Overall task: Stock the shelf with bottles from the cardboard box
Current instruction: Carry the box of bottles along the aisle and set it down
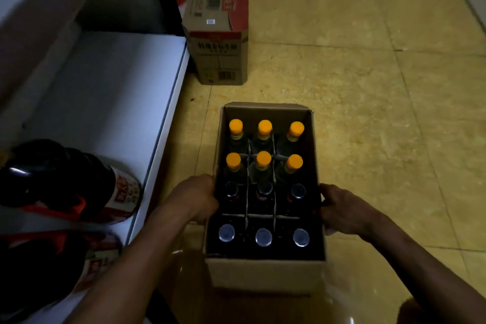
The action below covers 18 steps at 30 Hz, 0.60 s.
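Note:
An open cardboard box [263, 275] sits on the floor in front of me, split by dividers into cells. Several dark bottles stand in it: the far ones have orange caps [263, 159], the near ones have clear caps [263, 237]. My left hand [196, 198] grips the box's left wall and my right hand [342, 209] grips its right wall. A white shelf board [110, 102] runs along the left, with dark bottles with red and white labels [79, 184] standing on its near end.
A closed cardboard carton [218, 34] with red print stands on the floor beyond the open box, against the shelf's edge. Tan floor tiles [381, 100] spread to the right. An upper shelf edge crosses the top left.

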### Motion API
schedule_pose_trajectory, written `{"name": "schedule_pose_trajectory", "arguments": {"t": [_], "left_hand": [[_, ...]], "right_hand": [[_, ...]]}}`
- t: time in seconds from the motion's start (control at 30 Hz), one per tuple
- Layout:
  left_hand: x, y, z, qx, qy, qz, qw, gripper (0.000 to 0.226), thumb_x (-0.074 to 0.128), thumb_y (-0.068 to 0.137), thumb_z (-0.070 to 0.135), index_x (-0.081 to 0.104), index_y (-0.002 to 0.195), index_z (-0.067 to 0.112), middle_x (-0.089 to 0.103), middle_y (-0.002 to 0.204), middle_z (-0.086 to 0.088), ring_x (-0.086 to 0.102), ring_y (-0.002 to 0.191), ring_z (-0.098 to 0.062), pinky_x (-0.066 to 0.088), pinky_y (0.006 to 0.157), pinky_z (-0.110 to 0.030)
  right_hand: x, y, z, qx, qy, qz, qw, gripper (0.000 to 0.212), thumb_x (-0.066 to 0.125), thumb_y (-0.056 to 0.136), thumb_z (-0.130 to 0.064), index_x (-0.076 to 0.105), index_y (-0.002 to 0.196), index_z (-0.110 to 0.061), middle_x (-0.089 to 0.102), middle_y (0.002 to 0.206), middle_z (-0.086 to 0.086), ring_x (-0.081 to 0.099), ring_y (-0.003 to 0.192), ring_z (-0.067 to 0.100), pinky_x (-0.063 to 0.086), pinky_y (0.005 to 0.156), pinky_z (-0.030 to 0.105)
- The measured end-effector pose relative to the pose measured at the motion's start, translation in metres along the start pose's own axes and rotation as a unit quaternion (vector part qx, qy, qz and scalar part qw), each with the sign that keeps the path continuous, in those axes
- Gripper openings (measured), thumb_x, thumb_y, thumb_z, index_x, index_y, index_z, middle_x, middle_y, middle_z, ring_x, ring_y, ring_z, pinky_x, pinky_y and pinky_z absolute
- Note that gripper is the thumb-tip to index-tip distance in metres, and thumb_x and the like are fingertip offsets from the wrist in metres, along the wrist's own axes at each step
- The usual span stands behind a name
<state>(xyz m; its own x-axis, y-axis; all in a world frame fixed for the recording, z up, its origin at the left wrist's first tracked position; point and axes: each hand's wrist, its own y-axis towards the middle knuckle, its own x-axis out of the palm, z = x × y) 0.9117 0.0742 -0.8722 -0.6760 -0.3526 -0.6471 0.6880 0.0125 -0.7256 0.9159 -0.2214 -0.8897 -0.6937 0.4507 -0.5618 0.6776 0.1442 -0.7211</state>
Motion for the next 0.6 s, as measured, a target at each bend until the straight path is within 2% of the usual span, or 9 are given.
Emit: {"name": "schedule_pose_trajectory", "arguments": {"t": [0.07, 0.13, 0.23, 0.33, 0.43, 0.53, 0.6], "left_hand": [[0.008, 0.0, 0.001, -0.004, 0.044, 0.03, 0.999, 0.041, 0.06, 0.098, 0.021, 0.051, 0.136, 0.011, 0.061, 0.132, -0.014, 0.061, 0.118, -0.028, 0.04, 0.076, -0.025], [0.019, -0.004, 0.001, 0.002, 0.058, 0.067, 0.996, 0.048, 0.056, 0.1, 0.02, 0.04, 0.144, 0.009, 0.059, 0.134, -0.016, 0.059, 0.121, -0.03, 0.039, 0.076, -0.026], [0.032, -0.015, 0.006, -0.006, 0.078, 0.114, 0.99, 0.058, 0.051, 0.103, 0.017, 0.023, 0.153, 0.007, 0.062, 0.127, -0.018, 0.063, 0.113, -0.032, 0.039, 0.073, -0.03], [0.042, -0.031, 0.012, -0.007, 0.075, 0.155, 0.985, 0.059, 0.05, 0.101, 0.015, 0.023, 0.153, 0.008, 0.067, 0.116, -0.016, 0.067, 0.103, -0.032, 0.04, 0.069, -0.032], [0.049, -0.039, 0.01, -0.012, 0.071, 0.185, 0.98, 0.06, 0.051, 0.1, 0.016, 0.024, 0.153, 0.011, 0.068, 0.108, -0.011, 0.067, 0.097, -0.029, 0.04, 0.068, -0.032], [0.061, -0.041, 0.002, 0.002, 0.051, 0.219, 0.974, 0.062, 0.049, 0.101, 0.014, 0.021, 0.156, 0.013, 0.062, 0.092, -0.003, 0.061, 0.081, -0.023, 0.038, 0.065, -0.032], [0.071, -0.048, 0.0, 0.014, 0.031, 0.234, 0.972, 0.071, 0.052, 0.1, 0.012, 0.012, 0.16, 0.014, 0.053, 0.086, 0.004, 0.052, 0.073, -0.014, 0.038, 0.063, -0.029]], "right_hand": [[0.001, -0.001, 0.003, -0.023, -0.022, 0.01, 0.999, 0.033, 0.056, 0.089, -0.012, 0.052, 0.122, -0.013, 0.077, 0.094, 0.01, 0.076, 0.075, 0.02, 0.06, 0.074, 0.039], [0.005, -0.008, 0.006, -0.056, -0.013, 0.025, 0.998, 0.031, 0.054, 0.094, -0.016, 0.051, 0.124, -0.019, 0.078, 0.091, 0.009, 0.075, 0.076, 0.021, 0.058, 0.076, 0.041], [0.01, -0.016, 0.011, -0.087, -0.036, 0.063, 0.994, 0.037, 0.052, 0.097, -0.02, 0.047, 0.134, -0.019, 0.074, 0.108, 0.01, 0.07, 0.091, 0.028, 0.055, 0.079, 0.042], [0.018, -0.026, 0.008, -0.092, -0.088, 0.098, 0.987, 0.04, 0.051, 0.099, -0.02, 0.041, 0.137, -0.012, 0.071, 0.112, 0.017, 0.068, 0.099, 0.034, 0.046, 0.071, 0.037], [0.031, -0.036, 0.004, -0.099, -0.189, 0.138, 0.967, 0.053, 0.048, 0.101, -0.021, 0.028, 0.147, -0.004, 0.07, 0.118, 0.015, 0.068, 0.105, 0.032, 0.033, 0.067, 0.027], [0.044, -0.038, 0.006, -0.106, -0.23, 0.193, 0.948, 0.056, 0.041, 0.104, -0.024, 0.024, 0.154, -0.004, 0.071, 0.117, 0.009, 0.068, 0.101, 0.027, 0.035, 0.068, 0.028], [0.046, -0.042, 0.011, -0.14, -0.25, 0.248, 0.926, 0.059, 0.048, 0.102, -0.023, 0.029, 0.155, -0.007, 0.07, 0.115, 0.007, 0.067, 0.096, 0.027, 0.046, 0.071, 0.032]]}}
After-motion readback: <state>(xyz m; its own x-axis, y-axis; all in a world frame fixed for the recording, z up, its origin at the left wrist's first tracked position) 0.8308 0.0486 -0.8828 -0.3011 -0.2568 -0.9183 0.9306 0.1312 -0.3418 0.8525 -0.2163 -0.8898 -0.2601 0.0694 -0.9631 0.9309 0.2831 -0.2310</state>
